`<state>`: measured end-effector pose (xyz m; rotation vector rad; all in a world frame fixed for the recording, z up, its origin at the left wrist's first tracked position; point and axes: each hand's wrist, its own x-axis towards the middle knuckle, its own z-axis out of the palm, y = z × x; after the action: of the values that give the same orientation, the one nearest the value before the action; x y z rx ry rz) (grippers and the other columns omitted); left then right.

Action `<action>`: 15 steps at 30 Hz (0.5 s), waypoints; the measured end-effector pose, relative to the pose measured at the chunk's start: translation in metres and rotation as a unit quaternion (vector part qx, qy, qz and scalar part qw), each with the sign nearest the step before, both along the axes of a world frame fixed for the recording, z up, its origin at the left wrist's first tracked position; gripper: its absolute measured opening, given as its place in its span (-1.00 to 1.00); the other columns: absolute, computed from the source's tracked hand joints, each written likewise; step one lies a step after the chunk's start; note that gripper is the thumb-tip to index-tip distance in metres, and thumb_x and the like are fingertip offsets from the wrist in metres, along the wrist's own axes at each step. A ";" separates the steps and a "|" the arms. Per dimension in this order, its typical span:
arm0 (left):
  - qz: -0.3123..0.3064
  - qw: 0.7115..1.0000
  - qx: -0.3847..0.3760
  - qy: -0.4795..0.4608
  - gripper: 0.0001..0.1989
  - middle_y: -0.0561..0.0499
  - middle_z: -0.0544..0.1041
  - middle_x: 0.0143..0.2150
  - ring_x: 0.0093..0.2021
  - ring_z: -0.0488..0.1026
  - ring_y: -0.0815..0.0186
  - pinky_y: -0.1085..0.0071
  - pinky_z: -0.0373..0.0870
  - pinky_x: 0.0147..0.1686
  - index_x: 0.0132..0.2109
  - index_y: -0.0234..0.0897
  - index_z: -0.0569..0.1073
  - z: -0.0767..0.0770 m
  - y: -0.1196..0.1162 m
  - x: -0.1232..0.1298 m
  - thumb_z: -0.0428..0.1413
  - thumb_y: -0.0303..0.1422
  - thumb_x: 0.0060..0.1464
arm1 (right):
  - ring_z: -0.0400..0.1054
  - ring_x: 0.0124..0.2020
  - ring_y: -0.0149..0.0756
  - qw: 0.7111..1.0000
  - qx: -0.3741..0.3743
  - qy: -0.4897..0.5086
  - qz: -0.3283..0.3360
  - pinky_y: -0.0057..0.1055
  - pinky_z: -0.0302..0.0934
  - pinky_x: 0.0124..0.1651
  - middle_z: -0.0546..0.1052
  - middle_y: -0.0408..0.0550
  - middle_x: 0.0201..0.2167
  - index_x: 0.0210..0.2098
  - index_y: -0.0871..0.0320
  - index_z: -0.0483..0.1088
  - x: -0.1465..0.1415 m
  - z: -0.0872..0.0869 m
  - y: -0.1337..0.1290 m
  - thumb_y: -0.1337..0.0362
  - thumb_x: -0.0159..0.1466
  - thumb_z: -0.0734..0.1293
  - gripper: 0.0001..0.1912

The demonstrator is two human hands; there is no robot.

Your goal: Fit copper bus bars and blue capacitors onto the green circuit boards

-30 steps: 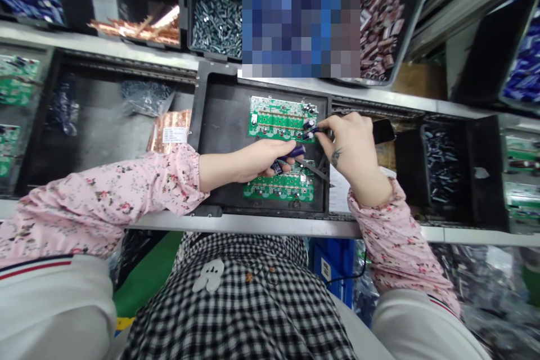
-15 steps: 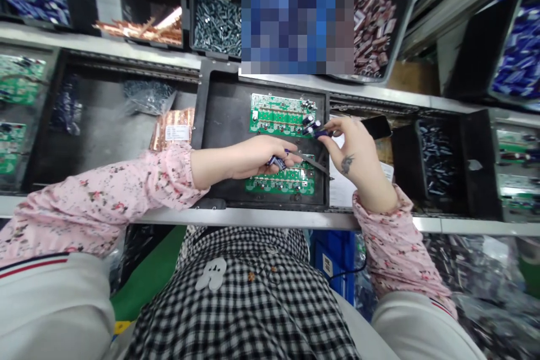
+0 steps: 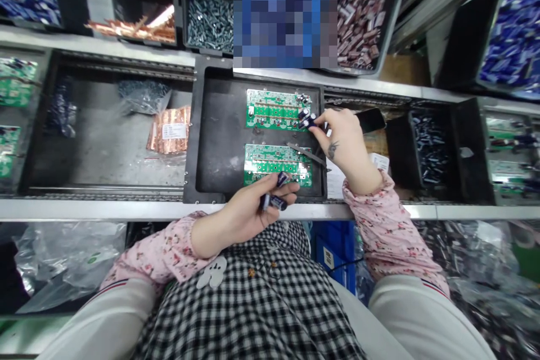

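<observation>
Two green circuit boards lie in a black tray (image 3: 219, 124). My right hand (image 3: 340, 138) is at the right end of the upper circuit board (image 3: 270, 111), thumb and forefinger pinched on a dark capacitor (image 3: 311, 122), partly hidden by the fingertips. Other capacitors (image 3: 302, 115) stand on the board right beside it. Palm up, my left hand (image 3: 248, 205) is below the lower circuit board (image 3: 274, 160), fingers curled around several loose dark capacitors (image 3: 276, 201). Its fingertips overlap that board's lower edge.
A thin grey strip (image 3: 307, 154) crosses the tray's right side. Left of the tray lie bagged copper pieces (image 3: 171, 130) and a bag of dark parts (image 3: 143, 94). Bins of brown capacitors (image 3: 360, 25) and blue capacitors (image 3: 517, 45) stand behind. A dark phone-like object (image 3: 372, 120) lies at right.
My left hand has drawn back toward my body and turned palm up with its capacitors, uncovering the lower board. My right hand has shifted slightly left onto the upper board's end.
</observation>
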<state>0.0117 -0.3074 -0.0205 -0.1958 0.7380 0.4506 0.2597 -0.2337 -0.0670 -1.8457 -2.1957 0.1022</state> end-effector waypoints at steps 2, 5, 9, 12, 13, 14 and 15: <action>-0.002 1.000 0.023 0.000 -0.77 -0.07 0.49 -0.24 -0.39 0.50 0.47 0.73 0.31 -0.63 -0.15 -0.41 0.46 -0.008 -0.004 0.008 -0.05 -0.40 0.39 | 0.30 -0.17 0.00 1.000 -0.011 -0.021 0.003 -0.07 0.16 -0.07 0.54 0.05 -0.29 -0.28 0.09 0.42 -0.003 0.003 -0.001 0.20 0.32 0.25 -0.85; 0.000 0.998 0.065 0.016 -0.81 -0.02 0.45 -0.28 -0.40 0.45 0.50 0.70 0.32 -0.57 -0.16 -0.39 0.49 -0.015 -0.009 0.013 0.00 -0.41 0.37 | 0.32 -0.04 0.03 1.000 0.009 0.015 0.022 0.00 0.17 0.02 0.55 0.10 -0.11 -0.13 0.09 0.46 -0.013 0.015 -0.016 0.14 0.36 0.22 -0.75; -0.005 0.997 0.081 0.015 -0.84 0.01 0.43 -0.33 -0.42 0.40 0.53 0.70 0.24 -0.56 -0.23 -0.39 0.52 -0.018 -0.013 0.015 0.07 -0.47 0.32 | 0.36 0.05 -0.04 0.973 -0.018 0.147 0.176 -0.06 0.25 0.06 0.50 0.08 0.05 0.10 0.02 0.39 -0.032 0.038 -0.060 0.04 0.32 0.30 -0.60; -0.032 0.997 0.070 0.000 -0.82 0.01 0.42 -0.38 -0.43 0.38 0.53 0.68 0.24 -0.53 -0.28 -0.42 0.53 -0.016 -0.015 0.017 0.08 -0.52 0.30 | 0.43 -0.14 -0.16 0.961 -0.053 0.154 0.222 -0.18 0.29 -0.09 0.59 -0.02 -0.18 -0.04 0.01 0.47 -0.036 0.045 -0.090 0.14 0.35 0.29 -0.77; -0.047 0.997 0.066 0.002 -0.83 -0.01 0.44 -0.37 -0.41 0.40 0.52 0.67 0.26 -0.50 -0.27 -0.43 0.54 -0.016 -0.015 0.018 0.08 -0.56 0.28 | 0.43 -0.18 -0.17 0.968 -0.041 0.145 0.202 -0.19 0.28 -0.12 0.59 -0.03 -0.23 -0.09 0.01 0.48 -0.034 0.044 -0.095 0.16 0.36 0.29 -0.81; -0.062 0.996 0.063 0.008 -0.83 -0.03 0.47 -0.35 -0.37 0.43 0.50 0.67 0.29 -0.46 -0.24 -0.43 0.55 -0.014 -0.015 0.018 0.07 -0.61 0.25 | 0.43 -0.20 -0.17 0.975 -0.023 0.134 0.173 -0.19 0.27 -0.14 0.60 -0.04 -0.25 -0.13 0.02 0.49 -0.031 0.041 -0.098 0.18 0.36 0.29 -0.83; -0.077 0.995 0.062 0.017 -0.81 -0.05 0.49 -0.32 -0.33 0.46 0.48 0.66 0.32 -0.42 -0.21 -0.44 0.56 -0.013 -0.015 0.018 0.06 -0.67 0.21 | 0.43 -0.21 -0.16 0.982 -0.003 0.123 0.146 -0.18 0.26 -0.14 0.60 -0.03 -0.25 -0.15 0.02 0.49 -0.027 0.037 -0.099 0.18 0.36 0.29 -0.85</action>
<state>0.0295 -0.3220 -0.0340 -0.0144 0.7506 0.3526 0.2331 -0.3322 -0.0297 -1.4150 -2.2702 0.3738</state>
